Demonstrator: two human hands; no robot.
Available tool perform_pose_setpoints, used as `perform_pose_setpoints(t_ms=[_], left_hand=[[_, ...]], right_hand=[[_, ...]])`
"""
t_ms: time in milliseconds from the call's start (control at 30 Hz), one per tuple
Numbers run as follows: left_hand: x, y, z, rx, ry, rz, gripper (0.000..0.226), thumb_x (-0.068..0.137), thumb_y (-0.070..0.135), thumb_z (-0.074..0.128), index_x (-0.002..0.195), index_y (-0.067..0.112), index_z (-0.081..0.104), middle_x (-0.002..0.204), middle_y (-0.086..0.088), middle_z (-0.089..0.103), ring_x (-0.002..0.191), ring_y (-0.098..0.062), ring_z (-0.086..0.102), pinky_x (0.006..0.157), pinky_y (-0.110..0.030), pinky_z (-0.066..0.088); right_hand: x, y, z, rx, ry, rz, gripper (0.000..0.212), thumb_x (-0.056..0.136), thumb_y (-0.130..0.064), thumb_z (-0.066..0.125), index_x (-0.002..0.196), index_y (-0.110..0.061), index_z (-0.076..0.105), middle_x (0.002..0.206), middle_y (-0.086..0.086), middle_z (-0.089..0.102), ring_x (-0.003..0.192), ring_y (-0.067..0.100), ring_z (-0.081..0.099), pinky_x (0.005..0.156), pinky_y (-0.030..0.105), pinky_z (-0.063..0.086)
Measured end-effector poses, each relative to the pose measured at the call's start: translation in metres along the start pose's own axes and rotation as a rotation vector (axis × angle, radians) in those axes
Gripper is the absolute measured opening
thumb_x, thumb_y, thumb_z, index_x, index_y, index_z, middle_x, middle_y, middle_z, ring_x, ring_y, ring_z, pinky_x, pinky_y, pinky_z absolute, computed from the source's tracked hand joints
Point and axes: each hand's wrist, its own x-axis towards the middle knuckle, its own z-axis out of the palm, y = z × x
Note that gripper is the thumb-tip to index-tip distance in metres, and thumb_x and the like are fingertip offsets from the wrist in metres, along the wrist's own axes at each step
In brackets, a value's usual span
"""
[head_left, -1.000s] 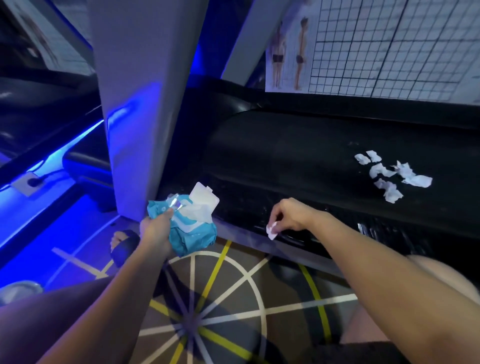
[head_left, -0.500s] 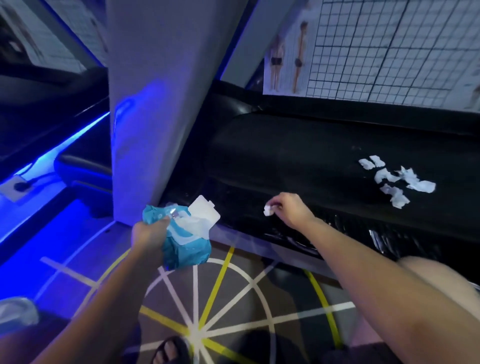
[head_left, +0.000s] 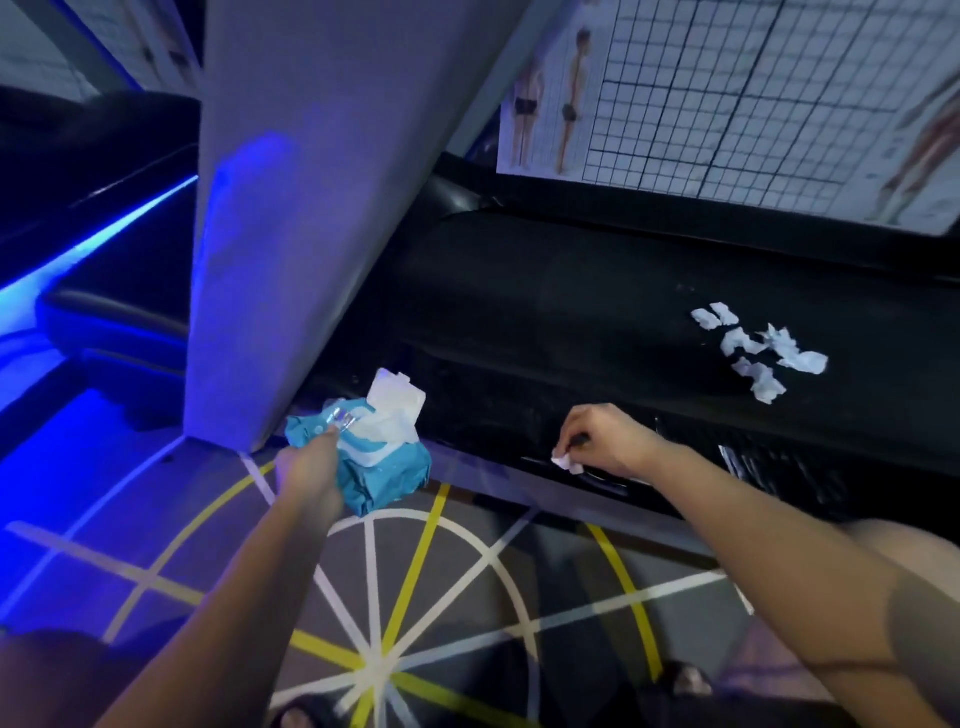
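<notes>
My left hand (head_left: 310, 470) grips a teal pack of wet wipes (head_left: 382, 460) with its white flap lid standing open, held above the floor beside a grey pillar. My right hand (head_left: 605, 441) pinches a small crumpled white wipe piece (head_left: 566, 461) against the front edge of a black treadmill belt (head_left: 545, 322). Several torn white wipe scraps (head_left: 756, 353) lie on the belt to the right of that hand.
A slanted grey pillar (head_left: 291, 218) rises at the left of the treadmill. A grid poster (head_left: 753, 93) with body figures hangs behind. The floor (head_left: 426, 597) carries yellow and white radial lines. Blue light strips (head_left: 93, 244) glow at the left. My knee (head_left: 904, 561) shows at right.
My right hand has dropped from the belt surface back to its front edge with the small wipe piece. The wipes pack stays in my left hand.
</notes>
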Motion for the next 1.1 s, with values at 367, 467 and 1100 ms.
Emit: perform_pose_setpoints(t_ms=[367,467,1100], left_hand=[[-0.01,-0.037,0.004,0.078,0.019,-0.034,0.028,0.102,0.015,0.071,0.126,0.001,0.068,0.115,-0.017,0.075,0.098,-0.035,0.076,0.084,-0.052,0.062],[-0.004,-0.042,-0.007,0.056,0.023,-0.071,0.035,0.101,0.022,0.071,0.131,0.006,0.067,0.119,-0.019,0.076,0.098,-0.037,0.078,0.084,-0.059,0.063],[0.022,-0.069,-0.036,0.148,0.013,-0.1,0.062,0.077,0.047,0.08,0.13,0.019,0.065,0.116,-0.015,0.078,0.095,-0.045,0.078,0.083,-0.073,0.058]], right_hand=[[-0.047,-0.049,0.054,0.675,0.717,0.363,0.009,0.089,-0.008,0.062,0.082,-0.011,0.066,0.05,0.005,0.064,0.042,0.019,0.059,0.046,0.031,0.049],[-0.055,-0.056,0.114,0.771,0.766,0.449,0.013,0.094,-0.009,0.062,0.086,-0.017,0.068,0.05,0.004,0.063,0.046,0.01,0.057,0.053,0.027,0.048],[-0.011,-0.068,0.136,0.92,0.796,0.488,0.016,0.094,-0.017,0.068,0.107,-0.021,0.077,0.098,-0.011,0.07,0.092,0.002,0.064,0.085,0.017,0.049]])
